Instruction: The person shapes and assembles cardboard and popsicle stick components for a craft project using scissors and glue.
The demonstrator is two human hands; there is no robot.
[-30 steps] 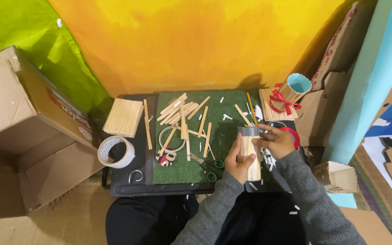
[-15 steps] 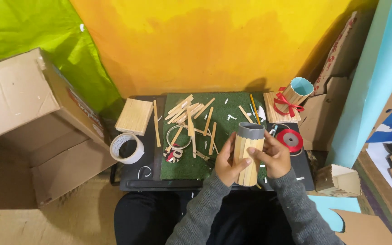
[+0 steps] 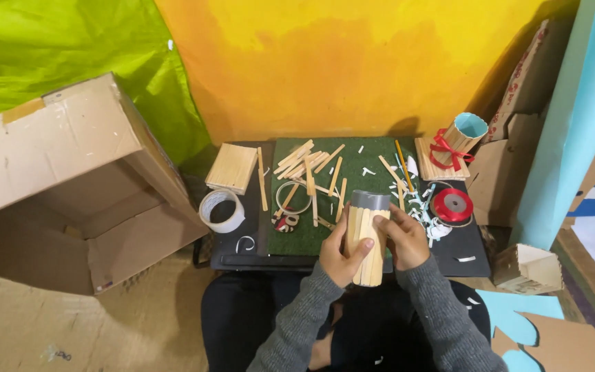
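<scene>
Both hands hold one upright cylinder clad in wooden sticks [image 3: 368,241], raised over the near edge of the green mat [image 3: 352,200] above the person's lap; its grey rim shows at the top, and what is inside cannot be seen. Left hand [image 3: 342,253] wraps the cylinder's left side, fingers curled closed about it, thumb up along the sticks; right hand [image 3: 402,238] clasps the right side, fingers pressed against the wood.

On the mat: loose wooden sticks [image 3: 311,165] scattered flat, some crossing; a clear ring of tape [image 3: 293,197] among them; white paper scraps [image 3: 425,207] toward the right edge. The mat lies on a dark low table [image 3: 242,234]. Left of the mat, a flat panel of joined sticks [image 3: 232,167], with one single stick beside it; a roll of whitish tape [image 3: 222,210] hangs at the table's left corner. Right of the mat, a spool of red ribbon [image 3: 452,205].

Far right, a second stick-clad cup [image 3: 459,138], tilted, pale blue inside, nothing visible in it, tied with a red bow, resting on a square stick base. Left, a large cardboard box [image 3: 70,179] lies on its side, mouth open toward the camera, interior bare. Lower right, a small open cardboard box [image 3: 528,269]; contents not discernible.
</scene>
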